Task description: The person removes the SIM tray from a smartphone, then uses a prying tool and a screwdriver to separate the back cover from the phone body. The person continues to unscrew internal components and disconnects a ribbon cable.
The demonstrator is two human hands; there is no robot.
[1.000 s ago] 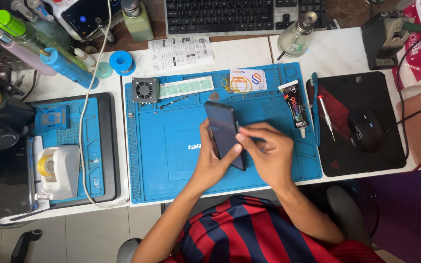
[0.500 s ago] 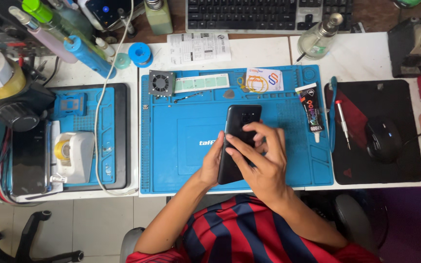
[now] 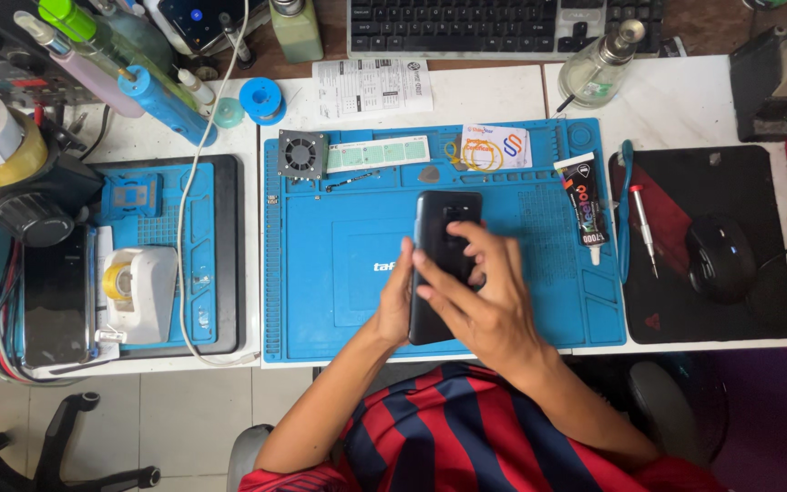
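Observation:
A black smartphone (image 3: 444,223) is held back side up over the blue work mat (image 3: 339,273). My left hand (image 3: 396,305) grips its left edge from below. My right hand (image 3: 475,305) lies over the phone's lower half, fingers spread across the back and pressing on it. The phone's lower end is hidden under my right hand.
On the mat's top strip lie a small fan (image 3: 302,153), a card (image 3: 494,146) with rubber bands and a glue tube (image 3: 583,202). A screwdriver (image 3: 643,228) and a mouse (image 3: 720,258) rest on the black pad (image 3: 676,314). A tape dispenser (image 3: 138,293) and bottles (image 3: 161,100) stand left, a keyboard (image 3: 503,23) behind.
The view has shifted, so the desk appears further right. The phone stayed in both hands; my right hand's fingers have slid up and spread over its back.

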